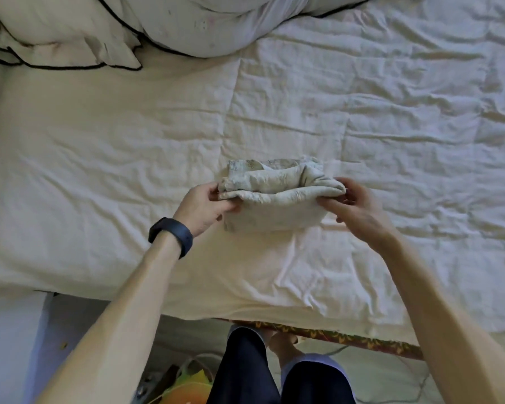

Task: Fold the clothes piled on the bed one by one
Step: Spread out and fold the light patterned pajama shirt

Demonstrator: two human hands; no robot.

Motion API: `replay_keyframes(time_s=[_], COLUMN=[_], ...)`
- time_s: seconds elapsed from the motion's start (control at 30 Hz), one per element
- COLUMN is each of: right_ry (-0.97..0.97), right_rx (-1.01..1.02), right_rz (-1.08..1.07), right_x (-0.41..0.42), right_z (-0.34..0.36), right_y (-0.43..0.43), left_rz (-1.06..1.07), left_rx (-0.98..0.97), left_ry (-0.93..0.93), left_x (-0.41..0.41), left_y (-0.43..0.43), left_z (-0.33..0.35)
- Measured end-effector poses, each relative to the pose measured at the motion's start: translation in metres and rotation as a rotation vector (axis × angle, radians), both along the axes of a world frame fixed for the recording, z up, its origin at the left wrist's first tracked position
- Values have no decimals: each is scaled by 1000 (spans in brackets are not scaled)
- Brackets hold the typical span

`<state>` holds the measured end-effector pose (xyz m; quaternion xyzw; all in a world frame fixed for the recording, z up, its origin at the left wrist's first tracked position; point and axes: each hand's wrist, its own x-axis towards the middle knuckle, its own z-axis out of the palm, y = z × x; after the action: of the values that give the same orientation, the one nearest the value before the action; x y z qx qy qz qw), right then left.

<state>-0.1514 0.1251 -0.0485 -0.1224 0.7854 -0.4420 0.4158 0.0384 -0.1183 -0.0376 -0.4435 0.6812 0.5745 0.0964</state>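
A small pale garment with a faint print [277,196] lies folded into a compact bundle on the cream bed sheet [114,176], near the bed's front edge. My left hand [203,207], with a dark band on its wrist, pinches the bundle's left end. My right hand [353,208] pinches the right end, fingers curled round the folded edge. The top layer is lifted slightly between both hands. No other pile of clothes shows in this view.
Pillows with black piping [64,36] and a bunched white duvet [204,21] lie at the back left. The sheet is wrinkled toward the right. Below the bed edge are my legs [245,371], a yellow-orange bag [187,386] and pale floor.
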Motion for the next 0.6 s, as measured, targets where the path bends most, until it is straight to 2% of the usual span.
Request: replay_keyframes(time_s=[0.03, 0.07, 0.1, 0.2, 0.4, 0.6], right_ry=[116, 186, 200, 90, 261, 258], right_rx=[45, 93, 119, 113, 291, 417], right_rz=[8, 14, 20, -50, -268, -325], right_x=[-6, -9, -12, -14, -9, -8], right_z=[-8, -16, -25, -48, -83, -112], right_y=[-8, -16, -23, -45, -69, -76], left_rz=[-62, -91, -85, 84, 176, 108], left_rx=[-187, -292, -288, -91, -305, -375], left_ry=[-73, -114, -113, -81, -215, -322], left_x=[-11, -20, -28, -45, -59, -61], left_y=[-7, -12, -15, -15, -5, -11], left_z=[-9, -17, -27, -53, -89, -117])
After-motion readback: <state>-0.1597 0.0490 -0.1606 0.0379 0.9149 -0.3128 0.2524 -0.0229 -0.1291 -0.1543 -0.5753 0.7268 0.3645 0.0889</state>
